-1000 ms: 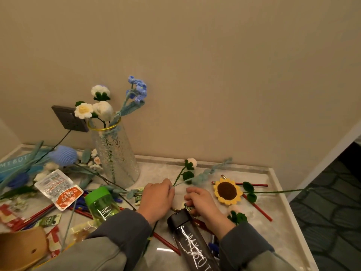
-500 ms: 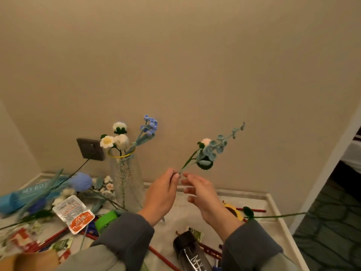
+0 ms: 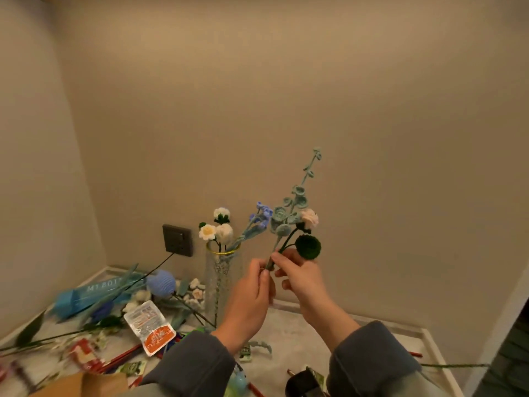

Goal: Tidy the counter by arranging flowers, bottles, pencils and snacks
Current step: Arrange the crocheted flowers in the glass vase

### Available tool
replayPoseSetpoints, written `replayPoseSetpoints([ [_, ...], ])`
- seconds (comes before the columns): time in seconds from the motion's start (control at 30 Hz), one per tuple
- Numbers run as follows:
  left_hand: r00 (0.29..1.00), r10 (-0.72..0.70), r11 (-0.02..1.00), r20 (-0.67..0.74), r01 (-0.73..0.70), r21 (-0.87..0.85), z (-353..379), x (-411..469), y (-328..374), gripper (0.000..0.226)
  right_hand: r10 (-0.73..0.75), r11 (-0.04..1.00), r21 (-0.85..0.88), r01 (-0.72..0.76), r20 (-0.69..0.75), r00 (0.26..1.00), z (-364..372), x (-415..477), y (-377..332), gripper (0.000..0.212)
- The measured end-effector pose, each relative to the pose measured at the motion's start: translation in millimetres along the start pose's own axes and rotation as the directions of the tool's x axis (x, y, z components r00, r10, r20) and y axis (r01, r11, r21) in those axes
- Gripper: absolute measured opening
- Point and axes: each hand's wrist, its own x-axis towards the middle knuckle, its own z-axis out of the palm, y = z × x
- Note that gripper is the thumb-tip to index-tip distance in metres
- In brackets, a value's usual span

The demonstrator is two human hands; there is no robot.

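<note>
Both hands are raised above the table [image 3: 289,325] and meet on a small bunch of crochet stems. The left hand [image 3: 252,296] has its grip curled round the lower stems, whose ends are hidden inside the fist. The right hand [image 3: 302,277] pinches the same stems just above it, though which fingertips press is hard to make out. Rising from the grip are a tall teal sprig [image 3: 297,197], a pale pink bud [image 3: 310,219] and a round dark green leaf [image 3: 308,247]. Just left of the grip and behind it stands a glass vase [image 3: 220,282], its right side partly covered by the left hand, holding a white daisy [image 3: 207,232] and blue blooms [image 3: 263,213]. Farther left and below, much of it blurred, lie a blue bottle [image 3: 86,296] on its side, a blue ball flower [image 3: 161,283], a snack packet [image 3: 148,326] and red pencils [image 3: 123,358]. Below the grip, between the sleeves, a dark bottle [image 3: 300,383] is cut off by the frame's edge. Low to the right, a thin green stem [image 3: 455,365] emerges from behind the right sleeve, its flower hidden.
</note>
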Motion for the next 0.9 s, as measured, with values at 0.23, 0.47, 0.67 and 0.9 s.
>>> replayPoseSetpoints([
  [0.23,0.990,-0.108,0.985,-0.092,0.094,-0.145,-52,25,8,0.015,-0.212,0.973,-0.095,0.208,-0.027,0.977,32,12,-42,0.012],
  [0.47,0.969,-0.160,0.982,-0.188,0.137,-0.132,-88,61,12,0.011,-0.470,0.879,-0.156,0.451,-0.114,0.876,58,32,-92,0.012],
  [0.67,0.959,-0.114,0.986,-0.260,0.078,-0.145,-105,79,11,0.019,-0.591,0.799,-0.227,0.557,-0.121,0.798,75,42,-118,0.016],
  [0.9,0.948,-0.144,0.986,-0.283,0.115,-0.117,-107,85,-11,0.013,-0.541,0.807,-0.332,0.489,-0.084,0.837,88,63,-86,0.012],
])
